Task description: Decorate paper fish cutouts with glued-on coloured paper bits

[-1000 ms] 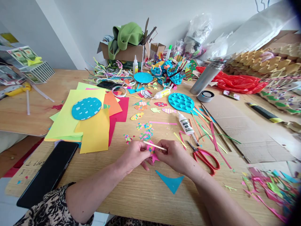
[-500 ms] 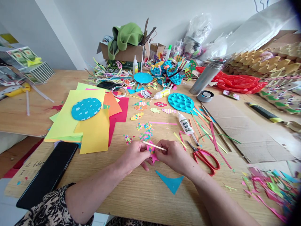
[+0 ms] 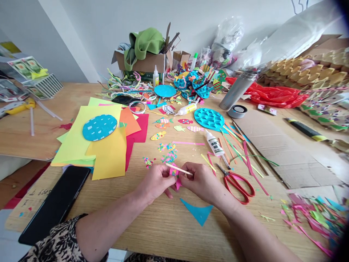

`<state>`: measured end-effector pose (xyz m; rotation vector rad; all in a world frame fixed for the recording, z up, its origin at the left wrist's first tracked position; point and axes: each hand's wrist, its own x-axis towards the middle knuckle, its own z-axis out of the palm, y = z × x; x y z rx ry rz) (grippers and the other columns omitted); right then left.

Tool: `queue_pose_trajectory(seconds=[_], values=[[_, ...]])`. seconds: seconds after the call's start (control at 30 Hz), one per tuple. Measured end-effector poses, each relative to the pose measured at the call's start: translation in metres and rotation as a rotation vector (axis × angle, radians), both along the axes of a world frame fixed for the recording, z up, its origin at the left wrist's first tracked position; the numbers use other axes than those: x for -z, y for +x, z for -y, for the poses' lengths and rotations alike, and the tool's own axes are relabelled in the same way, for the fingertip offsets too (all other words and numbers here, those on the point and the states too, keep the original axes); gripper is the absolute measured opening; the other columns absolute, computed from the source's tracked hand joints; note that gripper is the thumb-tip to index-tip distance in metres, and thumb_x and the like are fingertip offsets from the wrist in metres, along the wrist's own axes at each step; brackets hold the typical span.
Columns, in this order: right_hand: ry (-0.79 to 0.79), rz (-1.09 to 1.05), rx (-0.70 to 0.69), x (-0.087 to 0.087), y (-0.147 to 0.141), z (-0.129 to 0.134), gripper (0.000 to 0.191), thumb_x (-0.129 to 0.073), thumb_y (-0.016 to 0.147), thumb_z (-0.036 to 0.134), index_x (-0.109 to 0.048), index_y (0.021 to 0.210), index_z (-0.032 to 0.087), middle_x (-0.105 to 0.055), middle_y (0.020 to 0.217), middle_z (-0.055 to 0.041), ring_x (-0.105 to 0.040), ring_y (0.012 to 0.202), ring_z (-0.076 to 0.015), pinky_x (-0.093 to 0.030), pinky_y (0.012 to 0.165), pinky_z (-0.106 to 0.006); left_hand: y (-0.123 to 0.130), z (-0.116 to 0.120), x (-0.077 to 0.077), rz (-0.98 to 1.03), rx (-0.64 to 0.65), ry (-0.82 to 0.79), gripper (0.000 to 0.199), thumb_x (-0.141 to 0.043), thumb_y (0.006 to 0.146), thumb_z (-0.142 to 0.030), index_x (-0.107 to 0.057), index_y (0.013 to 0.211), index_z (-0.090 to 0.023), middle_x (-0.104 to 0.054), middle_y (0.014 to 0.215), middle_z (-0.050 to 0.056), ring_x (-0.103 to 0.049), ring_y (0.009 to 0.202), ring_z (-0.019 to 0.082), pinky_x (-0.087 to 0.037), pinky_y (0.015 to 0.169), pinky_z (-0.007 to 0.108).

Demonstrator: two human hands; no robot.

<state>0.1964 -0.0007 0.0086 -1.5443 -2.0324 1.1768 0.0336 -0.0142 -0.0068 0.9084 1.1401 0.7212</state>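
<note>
Between my hands is a small pink paper fish (image 3: pixel 173 171) with coloured bits on its body. My left hand (image 3: pixel 156 180) pinches the fish from the left. My right hand (image 3: pixel 200 180) grips a thin pale stick (image 3: pixel 178 168) that slants across the top of the fish, and its fingertips are at the fish's right side. Just beyond lie small coloured paper bits (image 3: pixel 169 153) and a little pile of round dots (image 3: pixel 148 162). Several decorated paper fish (image 3: pixel 159 135) are farther back. A blue paper scrap (image 3: pixel 199 212) lies nearer me.
Red-handled scissors (image 3: pixel 240 185) and a glue bottle (image 3: pixel 215 143) lie right of my hands. On the left are coloured sheets (image 3: pixel 109 163) and a black phone (image 3: pixel 56 203). A metal flask (image 3: pixel 238 89), cardboard (image 3: pixel 275 145) and paper scraps (image 3: pixel 319 218) occupy the right.
The fingers of my left hand have shifted slightly around the pink fish, and less of its tail shows. The stick stays across it.
</note>
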Motion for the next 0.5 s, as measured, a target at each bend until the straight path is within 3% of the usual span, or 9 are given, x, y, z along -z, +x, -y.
queue_pose_trajectory(seconds=[0.5], values=[[-0.002, -0.045, 0.016, -0.0005, -0.0014, 0.0003, 0.011, -0.057, 0.073, 0.015, -0.06, 0.062, 0.016, -0.051, 0.053, 0.0046, -0.039, 0.048, -0.0066, -0.025, 0.046, -0.021, 0.0008, 0.0004, 0.0028, -0.009, -0.029, 0.018, 0.025, -0.063, 0.063, -0.03, -0.064, 0.08, -0.012, -0.065, 0.062, 0.003, -0.061, 0.053, 0.013, -0.047, 0.034, 0.017]])
